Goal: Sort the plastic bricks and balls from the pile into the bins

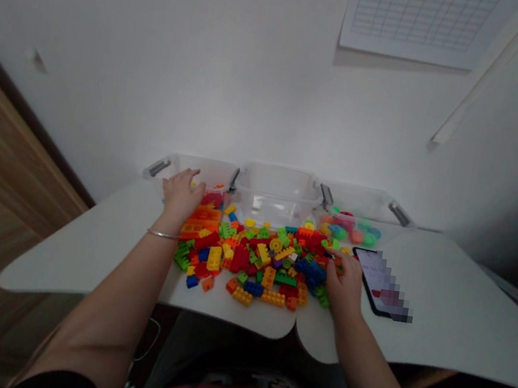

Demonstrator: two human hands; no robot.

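The palm of the left hand [182, 195] is facing away from view, so its underside is staying hidden; its fingers are spreading apart above the left bin [216, 173], and nothing is showing between them. The hand and wrist, which is wearing a thin bracelet [164, 234], are covering part of that bin's near side, and it is hard to tell which orange pieces are lying inside it and which are leaning just in front. The right hand [347, 280] is reaching in at the right edge of the brick pile [259, 258], fingertips among dark blue and red pieces; whether they are closing on one cannot be told. Pixelation is masking the right side of the phone [372, 277], and the top picture edge is cutting off the gridded paper [418, 23] on the wall.

The pile is spreading over the near middle of the white table [101, 249], before the clear middle bin [279, 187]. Its bricks are showing red, yellow, orange, green and blue; many are bearing round studs, some long, some short, and a yellow wheel-like piece [275, 245] is sitting among them. At the far right, rounded green, orange and blue pieces are showing blurrily through the right bin [364, 202].
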